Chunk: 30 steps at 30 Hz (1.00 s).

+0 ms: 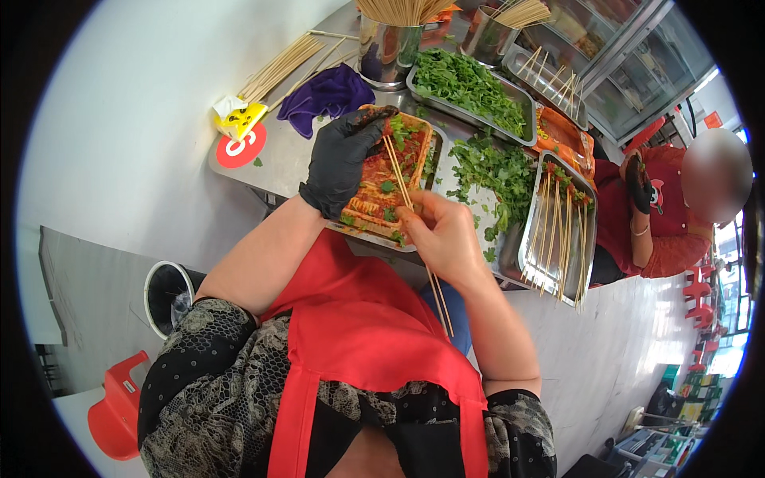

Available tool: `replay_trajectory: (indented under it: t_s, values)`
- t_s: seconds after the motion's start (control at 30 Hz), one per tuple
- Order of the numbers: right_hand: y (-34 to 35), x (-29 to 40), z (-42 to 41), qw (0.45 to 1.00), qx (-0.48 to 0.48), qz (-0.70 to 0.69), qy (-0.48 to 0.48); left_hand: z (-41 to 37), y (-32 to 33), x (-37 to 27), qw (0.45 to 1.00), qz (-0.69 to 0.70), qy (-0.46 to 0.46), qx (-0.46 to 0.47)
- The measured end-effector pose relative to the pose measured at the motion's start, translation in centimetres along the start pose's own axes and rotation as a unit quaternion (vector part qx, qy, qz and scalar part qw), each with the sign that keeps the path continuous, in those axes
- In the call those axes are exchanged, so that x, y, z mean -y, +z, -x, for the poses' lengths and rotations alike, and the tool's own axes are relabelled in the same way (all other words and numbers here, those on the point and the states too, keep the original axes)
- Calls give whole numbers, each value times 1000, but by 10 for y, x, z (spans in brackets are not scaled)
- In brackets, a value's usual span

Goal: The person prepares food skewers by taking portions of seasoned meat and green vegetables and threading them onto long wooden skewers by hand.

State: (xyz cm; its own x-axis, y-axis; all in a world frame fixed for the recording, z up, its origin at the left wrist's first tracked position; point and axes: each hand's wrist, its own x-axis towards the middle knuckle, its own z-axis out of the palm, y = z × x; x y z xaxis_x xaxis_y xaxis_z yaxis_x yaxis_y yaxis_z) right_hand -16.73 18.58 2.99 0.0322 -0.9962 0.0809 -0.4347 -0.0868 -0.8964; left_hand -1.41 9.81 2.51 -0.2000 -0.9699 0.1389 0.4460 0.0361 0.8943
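My right hand (445,233), bare, pinches a pair of bamboo skewers (399,167) whose lower ends hang past the table edge. At their upper ends is my left hand (340,158) in a sauce-smeared black glove, its fingers curled around a small red-sauced piece of food (387,126) that they mostly hide. Both hands are over a shallow rectangular plastic tray (428,140) coated in red sauce, with cilantro leaves scattered in it. Beneath it lies a metal tray (441,156). Loose cilantro (496,173) is heaped to the right.
A steel pan of chopped cilantro (532,128) stands behind. At right, a steel tray (526,254) holds several filled skewers. Steel canisters (388,57) of skewers, a purple cloth (329,95) and an orange package (565,140) line the back. A co-worker (651,203) is at the right.
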Motion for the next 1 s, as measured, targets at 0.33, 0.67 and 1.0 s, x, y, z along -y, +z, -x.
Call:
replay_trajectory:
  t_s: [0.33,0.67,1.0]
  values:
    - [-7,-23,16,992,-110,4,-67,5,30,8,995,-61,74,11]
    - [-7,-23,29,961,-11,-269,59,9,35,14,993,-72,63,-67]
    - [1,-34,23,983,-123,-47,-125,6,24,17,951,-269,144,-50]
